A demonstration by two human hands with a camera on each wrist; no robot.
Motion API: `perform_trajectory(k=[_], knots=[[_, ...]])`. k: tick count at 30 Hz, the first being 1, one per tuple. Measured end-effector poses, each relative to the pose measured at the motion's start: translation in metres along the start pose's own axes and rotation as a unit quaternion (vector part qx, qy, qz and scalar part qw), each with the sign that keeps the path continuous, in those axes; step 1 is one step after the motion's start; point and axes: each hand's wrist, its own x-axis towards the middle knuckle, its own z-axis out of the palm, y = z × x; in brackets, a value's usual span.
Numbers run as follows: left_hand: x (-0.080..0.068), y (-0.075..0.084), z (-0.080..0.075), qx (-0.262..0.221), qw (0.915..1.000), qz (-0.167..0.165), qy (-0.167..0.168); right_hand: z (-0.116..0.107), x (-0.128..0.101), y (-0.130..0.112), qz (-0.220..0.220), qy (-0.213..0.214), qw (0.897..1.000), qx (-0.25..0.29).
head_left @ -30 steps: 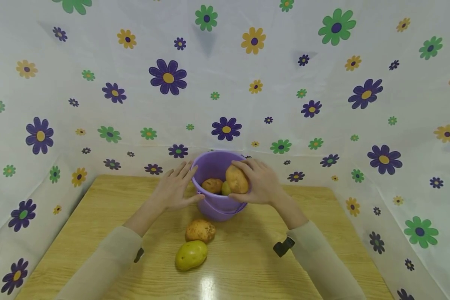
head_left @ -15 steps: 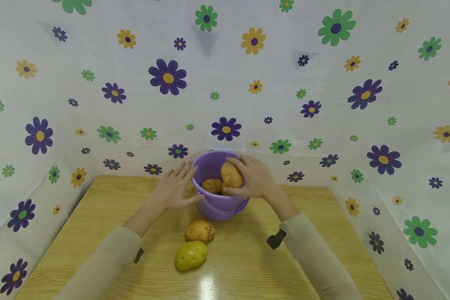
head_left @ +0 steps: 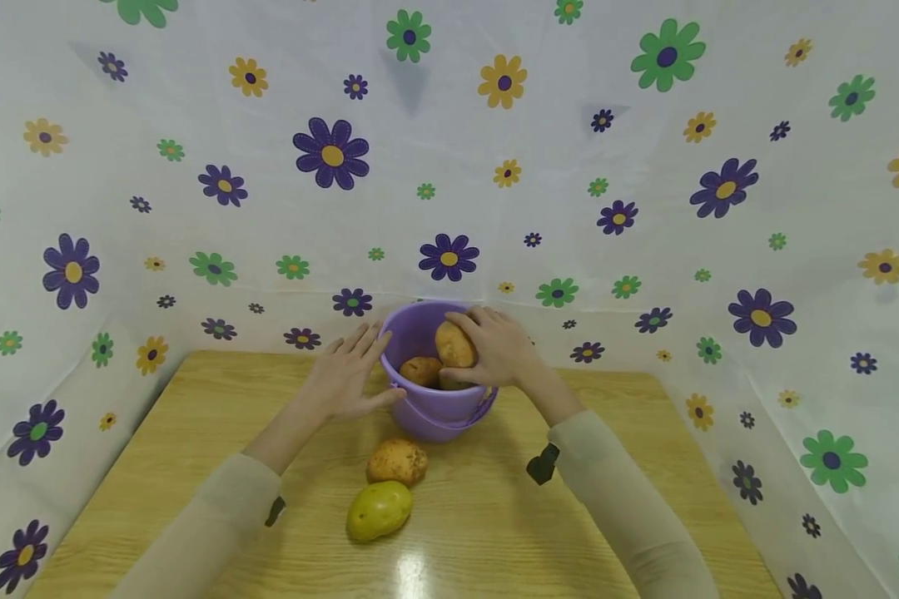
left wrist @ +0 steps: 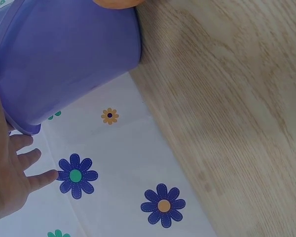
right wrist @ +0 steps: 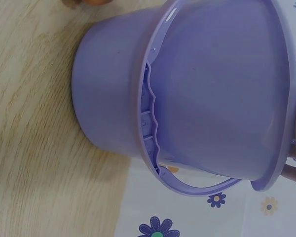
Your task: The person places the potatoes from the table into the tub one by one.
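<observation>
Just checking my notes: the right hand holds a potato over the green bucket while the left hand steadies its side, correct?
Nearly. The bucket is purple, not green, as the head view shows. The right hand does hold a potato over it while the left hand steadies its side.

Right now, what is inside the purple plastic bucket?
Inside the purple plastic bucket, the head view shows one brown potato lying loose and a second tan potato gripped by the right hand. Beneath them a greenish bit peeks out; the bottom is covered.
</observation>
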Motion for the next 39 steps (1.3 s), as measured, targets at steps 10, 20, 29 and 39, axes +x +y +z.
perform_trajectory(k=[10, 20, 29, 39], knots=[[0.0, -0.001, 0.0, 0.005, 1.0, 0.005, 0.002, 0.0, 0.009, -0.001, 0.007, -0.051, 0.998, -0.022], [0.001, -0.003, 0.003, 0.014, 0.9998, 0.011, 0.01, -0.002, 0.014, -0.005, 0.016, -0.101, 0.994, -0.04], [0.001, -0.003, 0.002, 0.013, 0.9999, 0.007, -0.002, -0.002, 0.013, -0.003, 0.01, -0.095, 0.995, -0.037], [0.001, -0.003, 0.003, 0.009, 0.9999, 0.007, 0.001, -0.004, 0.009, -0.003, -0.018, -0.054, 0.998, -0.037]])
